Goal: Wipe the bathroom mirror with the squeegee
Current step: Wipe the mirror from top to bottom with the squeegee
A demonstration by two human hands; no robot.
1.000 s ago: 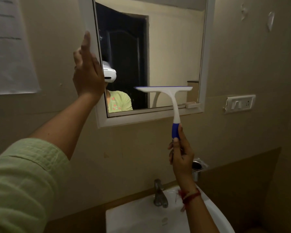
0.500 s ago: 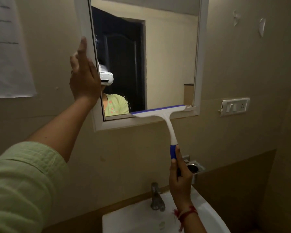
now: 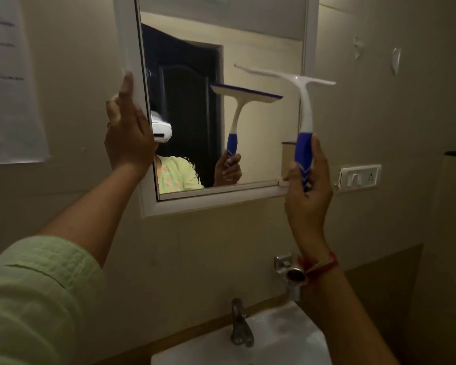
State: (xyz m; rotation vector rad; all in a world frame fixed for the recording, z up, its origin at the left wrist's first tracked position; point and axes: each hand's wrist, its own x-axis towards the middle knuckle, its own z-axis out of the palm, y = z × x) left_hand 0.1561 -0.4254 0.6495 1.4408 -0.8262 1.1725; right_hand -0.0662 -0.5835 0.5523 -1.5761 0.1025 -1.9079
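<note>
Head view: your right hand [image 3: 307,185] curls its fingers round the blue grip of the white T-shaped plastic squeegee [image 3: 304,101], blade off the glass by the right edge of the white-framed wall mirror [image 3: 261,48]. Your left hand [image 3: 128,138], fingers straight, braces the frame. Seat the blade flat, then pull down.

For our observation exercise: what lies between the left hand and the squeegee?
Head view: between the left hand and the squeegee lies the mirror glass, showing the squeegee's reflection.
</note>
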